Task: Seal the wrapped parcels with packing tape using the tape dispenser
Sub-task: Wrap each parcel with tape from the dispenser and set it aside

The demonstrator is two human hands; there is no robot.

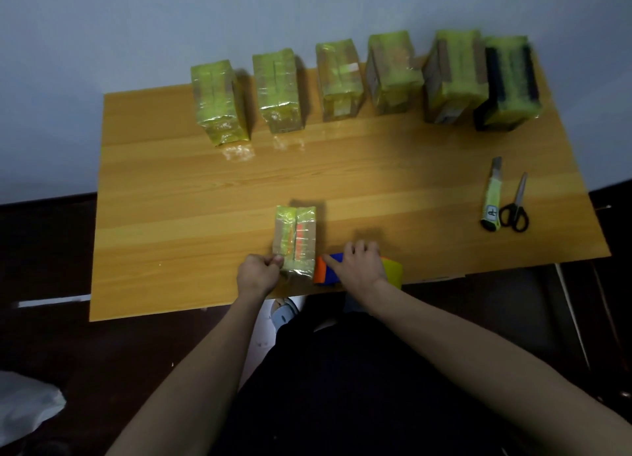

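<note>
The place looked like a plain room in a home pressed into use as a small packing station, not a shop or warehouse. A bare pale wall point(307, 11) stood right behind a light wooden table point(205, 188) over a dark floor point(44, 250), and a row of taped parcels point(342, 79) lined the table's far edge, with a utility knife point(491, 195) and scissors point(515, 204) lying side by side near its right end. A slipper point(285, 310) showed under the table's near edge, and something pale and crumpled, too blurred to identify, lay on the floor at lower left.
</note>
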